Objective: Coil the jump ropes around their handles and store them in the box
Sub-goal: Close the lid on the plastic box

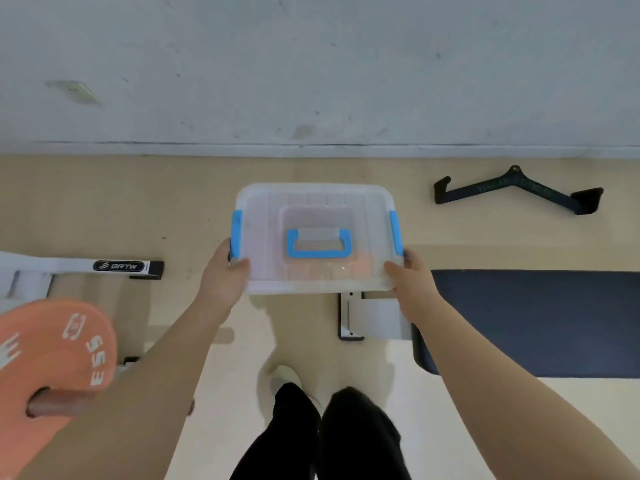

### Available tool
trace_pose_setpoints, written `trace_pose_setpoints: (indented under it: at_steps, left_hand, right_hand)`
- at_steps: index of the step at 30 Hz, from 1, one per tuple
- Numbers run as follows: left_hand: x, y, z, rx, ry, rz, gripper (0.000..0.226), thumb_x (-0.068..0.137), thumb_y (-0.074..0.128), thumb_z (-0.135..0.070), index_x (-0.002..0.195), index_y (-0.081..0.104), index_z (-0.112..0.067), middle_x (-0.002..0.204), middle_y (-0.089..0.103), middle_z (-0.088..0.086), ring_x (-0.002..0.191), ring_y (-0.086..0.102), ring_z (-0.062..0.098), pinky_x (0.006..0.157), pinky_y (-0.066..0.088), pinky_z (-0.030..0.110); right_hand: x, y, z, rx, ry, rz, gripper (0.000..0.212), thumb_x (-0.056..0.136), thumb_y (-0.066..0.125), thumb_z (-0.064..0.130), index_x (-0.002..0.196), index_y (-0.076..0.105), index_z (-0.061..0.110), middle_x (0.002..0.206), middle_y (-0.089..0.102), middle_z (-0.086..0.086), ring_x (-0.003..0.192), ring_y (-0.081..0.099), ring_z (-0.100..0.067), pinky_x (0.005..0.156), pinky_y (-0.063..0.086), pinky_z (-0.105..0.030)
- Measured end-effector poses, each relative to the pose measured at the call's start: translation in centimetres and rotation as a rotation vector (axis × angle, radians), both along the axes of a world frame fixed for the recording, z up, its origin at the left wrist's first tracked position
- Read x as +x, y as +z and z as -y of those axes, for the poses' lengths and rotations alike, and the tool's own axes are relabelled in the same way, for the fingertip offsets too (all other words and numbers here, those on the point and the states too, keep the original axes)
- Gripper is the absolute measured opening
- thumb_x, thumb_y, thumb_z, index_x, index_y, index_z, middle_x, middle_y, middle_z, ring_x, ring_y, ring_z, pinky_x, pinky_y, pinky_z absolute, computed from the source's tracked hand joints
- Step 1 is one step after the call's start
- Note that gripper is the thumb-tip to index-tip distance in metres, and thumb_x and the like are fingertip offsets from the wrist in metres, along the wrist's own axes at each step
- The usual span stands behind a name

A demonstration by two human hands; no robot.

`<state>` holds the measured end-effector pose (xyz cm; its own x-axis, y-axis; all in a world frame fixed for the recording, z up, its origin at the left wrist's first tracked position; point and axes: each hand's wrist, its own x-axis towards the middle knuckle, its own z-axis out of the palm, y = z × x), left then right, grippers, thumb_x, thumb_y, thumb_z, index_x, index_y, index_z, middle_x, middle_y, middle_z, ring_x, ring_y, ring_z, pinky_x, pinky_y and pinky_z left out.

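A translucent plastic box (263,216) with a lid, blue side latches and a blue top handle is held out in front of me above the floor. My left hand (223,271) grips its left side near the blue latch, thumb on the lid. At the right side, my right hand (412,277) grips it the same way. Faint pink and orange shapes show through the lid; I cannot make out what they are. No jump rope lies in plain view.
An orange weight plate (52,344) on a bar is at lower left, by a white frame labelled BRTW (121,266). A black V-shaped cable handle (519,188) lies on the floor at upper right. A dark blue mat (536,320) is on the right. A grey wall (311,71) is ahead.
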<state>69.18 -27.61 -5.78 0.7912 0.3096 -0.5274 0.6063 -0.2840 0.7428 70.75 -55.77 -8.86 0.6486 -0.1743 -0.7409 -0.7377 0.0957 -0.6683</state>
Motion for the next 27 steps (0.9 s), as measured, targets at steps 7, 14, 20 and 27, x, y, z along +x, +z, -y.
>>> trace_pose_setpoints:
  at_steps: [7,14,20,27]
  left_hand:
    - [7.7,-9.3,-3.9,-0.082,0.074,0.057,0.041,0.09,0.044,0.002,0.119,0.05,-0.025,0.102,0.06,-0.002,0.092,0.055,0.019,0.08,0.045,0.032]
    - [19.8,-26.8,-6.6,-0.15,0.085,0.011,0.037,0.093,0.045,-0.001,0.124,0.05,-0.021,0.113,0.06,0.005,0.102,0.058,0.027,0.094,0.045,0.049]
    - [31.7,-43.6,-9.3,0.063,-0.077,0.006,0.037,0.096,0.043,-0.014,0.131,0.043,-0.025,0.118,0.056,0.005,0.101,0.058,0.032,0.078,0.054,0.046]
    - [41.9,-51.6,-11.2,0.27,-0.071,0.134,0.04,0.097,0.038,-0.013,0.137,0.04,-0.016,0.111,0.054,-0.001,0.097,0.053,0.025,0.086,0.045,0.036]
  right_hand:
    - [6.6,-7.7,-3.5,0.179,-0.078,-0.262,0.031,0.087,0.054,-0.004,0.116,0.049,0.004,0.096,0.058,-0.011,0.082,0.061,-0.029,0.077,0.053,-0.041]
    - [19.3,-22.7,-7.0,0.217,-0.233,-0.244,0.021,0.086,0.041,-0.01,0.101,0.047,0.002,0.089,0.05,-0.013,0.076,0.058,-0.034,0.068,0.057,-0.044]
    - [31.1,-39.0,-9.9,0.132,-0.229,-0.22,0.023,0.087,0.041,-0.012,0.105,0.045,0.001,0.094,0.051,-0.015,0.096,0.054,-0.037,0.079,0.051,-0.041]
    - [41.0,-46.5,-12.2,0.194,-0.16,-0.036,0.033,0.091,0.042,-0.011,0.12,0.046,0.004,0.11,0.053,-0.013,0.094,0.057,-0.029,0.083,0.048,-0.036]
